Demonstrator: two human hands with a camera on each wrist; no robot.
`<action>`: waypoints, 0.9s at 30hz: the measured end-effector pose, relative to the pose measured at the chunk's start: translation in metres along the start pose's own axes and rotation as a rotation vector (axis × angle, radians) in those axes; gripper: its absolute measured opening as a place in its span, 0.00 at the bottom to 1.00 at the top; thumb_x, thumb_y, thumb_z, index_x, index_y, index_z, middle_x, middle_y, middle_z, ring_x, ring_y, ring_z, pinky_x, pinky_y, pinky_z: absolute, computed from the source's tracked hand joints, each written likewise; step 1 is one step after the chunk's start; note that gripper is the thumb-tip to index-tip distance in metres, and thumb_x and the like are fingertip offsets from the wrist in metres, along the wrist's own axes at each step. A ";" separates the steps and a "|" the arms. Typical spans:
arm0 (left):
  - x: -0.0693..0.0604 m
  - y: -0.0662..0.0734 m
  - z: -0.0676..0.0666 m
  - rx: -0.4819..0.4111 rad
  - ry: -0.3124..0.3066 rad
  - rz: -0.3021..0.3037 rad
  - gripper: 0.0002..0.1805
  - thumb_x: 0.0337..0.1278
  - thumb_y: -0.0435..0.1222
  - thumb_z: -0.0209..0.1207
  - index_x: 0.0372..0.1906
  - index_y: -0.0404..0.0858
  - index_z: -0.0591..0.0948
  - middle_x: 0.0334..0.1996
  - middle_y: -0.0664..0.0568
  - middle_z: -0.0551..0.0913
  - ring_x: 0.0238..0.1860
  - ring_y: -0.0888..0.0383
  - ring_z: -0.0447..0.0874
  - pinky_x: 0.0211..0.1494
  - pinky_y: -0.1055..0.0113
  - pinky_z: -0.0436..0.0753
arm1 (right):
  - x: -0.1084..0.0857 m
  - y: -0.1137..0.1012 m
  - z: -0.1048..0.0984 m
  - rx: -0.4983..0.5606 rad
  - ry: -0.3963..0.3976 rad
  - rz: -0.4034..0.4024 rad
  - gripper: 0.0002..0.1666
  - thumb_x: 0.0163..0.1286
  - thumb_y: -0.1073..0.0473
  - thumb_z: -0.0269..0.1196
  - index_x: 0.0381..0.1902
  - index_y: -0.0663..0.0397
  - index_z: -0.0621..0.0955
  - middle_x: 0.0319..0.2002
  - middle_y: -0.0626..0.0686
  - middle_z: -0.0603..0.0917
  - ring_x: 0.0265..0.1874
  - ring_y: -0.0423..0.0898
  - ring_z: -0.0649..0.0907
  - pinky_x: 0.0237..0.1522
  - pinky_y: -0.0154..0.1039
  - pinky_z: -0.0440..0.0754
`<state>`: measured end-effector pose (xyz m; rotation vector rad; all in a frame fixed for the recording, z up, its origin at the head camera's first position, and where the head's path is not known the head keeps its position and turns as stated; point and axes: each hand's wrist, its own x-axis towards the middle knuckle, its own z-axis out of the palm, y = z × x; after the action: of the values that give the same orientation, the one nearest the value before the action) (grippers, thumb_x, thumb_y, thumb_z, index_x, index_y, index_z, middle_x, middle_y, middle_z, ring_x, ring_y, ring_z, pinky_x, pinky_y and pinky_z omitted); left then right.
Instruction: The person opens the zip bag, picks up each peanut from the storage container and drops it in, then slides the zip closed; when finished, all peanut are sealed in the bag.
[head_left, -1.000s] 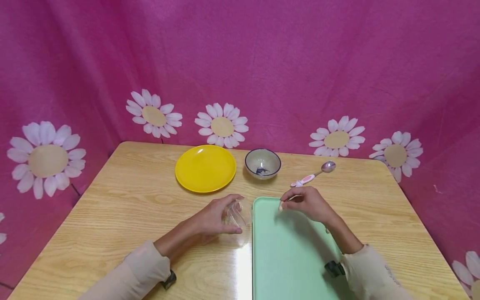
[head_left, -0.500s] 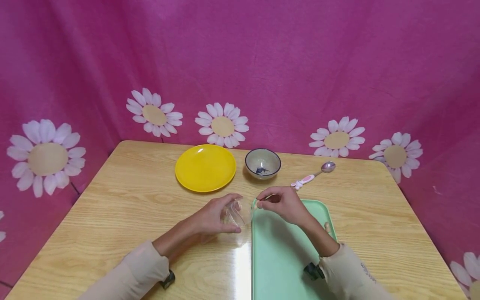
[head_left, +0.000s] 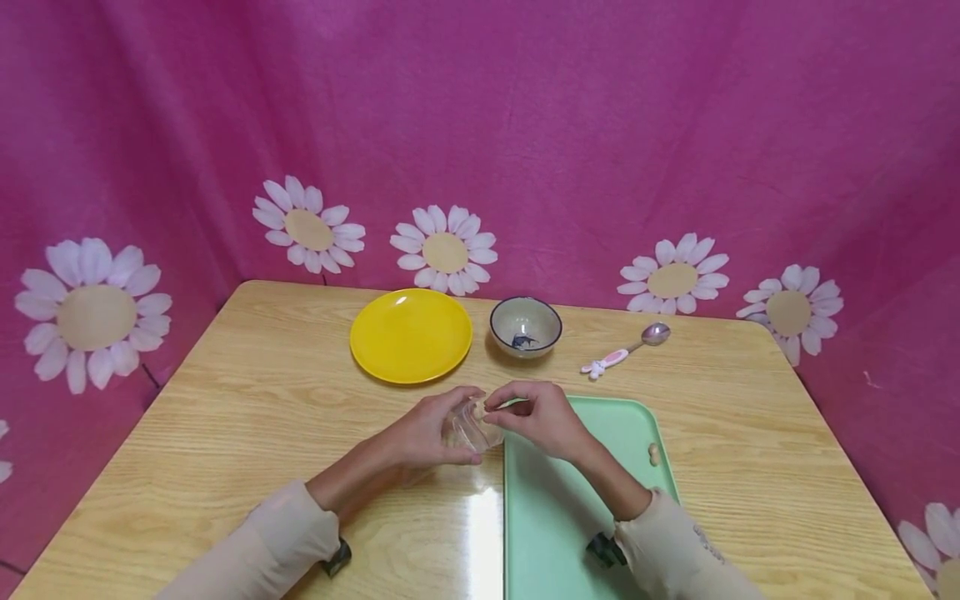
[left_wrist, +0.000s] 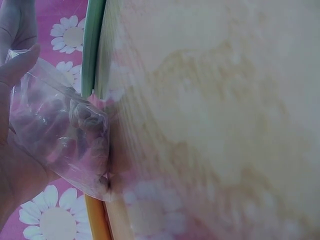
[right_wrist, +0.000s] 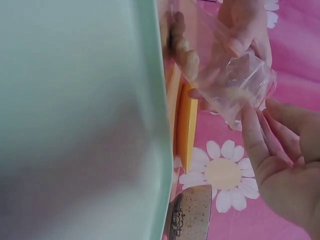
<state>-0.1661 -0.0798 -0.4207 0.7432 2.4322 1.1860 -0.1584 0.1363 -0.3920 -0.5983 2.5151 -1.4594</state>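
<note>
My left hand [head_left: 427, 433] grips a clear plastic bag [head_left: 472, 433] from its left side, above the wooden table. Its mouth faces my right hand [head_left: 536, 417]. Several peanuts [right_wrist: 185, 56] lie in the bottom of the bag in the right wrist view. Thumb and index finger of my right hand pinch a peanut [head_left: 481, 408] at the bag's mouth, though plastic and fingertips partly cover it. Another peanut [head_left: 654, 454] lies near the right rim of the green tray [head_left: 600, 467], beneath my right forearm.
A yellow plate [head_left: 411, 337] stands at the back left. To its right is a patterned bowl [head_left: 526, 317], then a spoon [head_left: 618, 357] with a rabbit handle. A flowered pink cloth [head_left: 555, 167] hangs behind the wooden table [head_left: 247, 400].
My right hand has moved left from over the tray to the bag's mouth, carrying the pinched peanut. The peanut on the tray has come into full view. My left hand stays nearly still.
</note>
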 end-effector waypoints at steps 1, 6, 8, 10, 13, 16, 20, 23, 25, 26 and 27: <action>0.000 0.000 0.000 -0.001 0.003 0.006 0.45 0.41 0.48 0.72 0.67 0.48 0.64 0.63 0.53 0.72 0.61 0.55 0.70 0.68 0.50 0.68 | 0.000 0.000 0.000 0.001 -0.009 0.002 0.12 0.60 0.61 0.67 0.42 0.58 0.84 0.39 0.54 0.86 0.38 0.45 0.86 0.41 0.33 0.85; 0.001 -0.003 0.002 0.020 0.018 0.042 0.45 0.41 0.47 0.72 0.67 0.46 0.64 0.57 0.54 0.76 0.59 0.56 0.72 0.68 0.53 0.69 | -0.004 0.003 -0.008 -0.014 -0.004 -0.022 0.12 0.61 0.61 0.66 0.42 0.60 0.84 0.38 0.55 0.87 0.37 0.45 0.85 0.41 0.32 0.84; 0.001 -0.004 0.002 0.029 0.018 0.054 0.45 0.41 0.47 0.72 0.67 0.46 0.64 0.54 0.54 0.78 0.58 0.56 0.73 0.68 0.53 0.68 | -0.006 0.006 -0.012 -0.018 0.000 -0.027 0.11 0.60 0.61 0.67 0.40 0.61 0.84 0.37 0.55 0.87 0.36 0.44 0.85 0.40 0.31 0.84; 0.001 -0.005 0.003 0.029 0.018 0.055 0.45 0.41 0.46 0.73 0.67 0.46 0.64 0.52 0.54 0.80 0.58 0.56 0.73 0.68 0.53 0.68 | -0.009 0.009 -0.017 -0.019 0.000 -0.018 0.11 0.60 0.61 0.67 0.40 0.60 0.84 0.37 0.55 0.87 0.36 0.43 0.85 0.40 0.30 0.83; 0.001 -0.006 0.003 0.022 0.015 0.052 0.45 0.41 0.46 0.72 0.67 0.46 0.64 0.52 0.54 0.80 0.59 0.56 0.74 0.69 0.52 0.68 | -0.014 0.015 -0.025 -0.035 0.007 -0.008 0.11 0.60 0.61 0.67 0.39 0.61 0.84 0.36 0.55 0.87 0.35 0.42 0.84 0.39 0.29 0.83; 0.001 -0.006 0.003 0.024 0.015 0.046 0.46 0.41 0.46 0.72 0.68 0.46 0.64 0.54 0.53 0.79 0.61 0.55 0.72 0.69 0.52 0.67 | -0.020 0.022 -0.035 -0.061 0.014 0.008 0.10 0.60 0.61 0.67 0.39 0.60 0.84 0.36 0.54 0.86 0.35 0.40 0.83 0.39 0.29 0.82; 0.000 -0.006 0.003 0.024 0.012 0.041 0.46 0.41 0.47 0.72 0.68 0.46 0.63 0.56 0.53 0.79 0.62 0.55 0.71 0.70 0.52 0.67 | -0.028 0.030 -0.051 -0.094 0.030 0.034 0.11 0.59 0.61 0.68 0.40 0.59 0.84 0.37 0.54 0.86 0.36 0.40 0.84 0.40 0.29 0.82; 0.000 -0.006 0.003 0.014 0.011 0.034 0.46 0.41 0.47 0.72 0.68 0.46 0.63 0.56 0.52 0.78 0.63 0.54 0.70 0.70 0.51 0.67 | -0.036 0.038 -0.063 -0.130 0.041 0.056 0.13 0.59 0.61 0.68 0.41 0.61 0.84 0.37 0.55 0.86 0.36 0.40 0.84 0.40 0.29 0.82; -0.001 -0.006 0.003 0.012 0.010 0.032 0.46 0.41 0.47 0.72 0.68 0.46 0.63 0.56 0.52 0.78 0.63 0.54 0.70 0.70 0.50 0.67 | -0.040 0.044 -0.071 -0.161 0.047 0.079 0.13 0.59 0.60 0.68 0.41 0.61 0.84 0.37 0.54 0.87 0.35 0.38 0.83 0.40 0.29 0.82; -0.001 -0.005 0.003 0.011 0.008 0.031 0.46 0.41 0.47 0.72 0.68 0.46 0.63 0.56 0.53 0.78 0.63 0.54 0.70 0.70 0.50 0.67 | -0.043 0.046 -0.074 -0.174 0.050 0.090 0.13 0.59 0.60 0.68 0.41 0.61 0.84 0.37 0.53 0.87 0.35 0.37 0.83 0.40 0.29 0.82; -0.001 -0.005 0.003 0.009 0.007 0.034 0.46 0.41 0.47 0.72 0.68 0.46 0.63 0.55 0.53 0.79 0.62 0.54 0.71 0.69 0.51 0.67 | -0.045 0.049 -0.078 -0.189 0.054 0.098 0.13 0.59 0.61 0.68 0.41 0.61 0.84 0.36 0.53 0.87 0.35 0.36 0.83 0.39 0.28 0.82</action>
<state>-0.1657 -0.0812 -0.4264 0.7866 2.4414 1.1935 -0.1567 0.2389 -0.3971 -0.4620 2.7025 -1.2305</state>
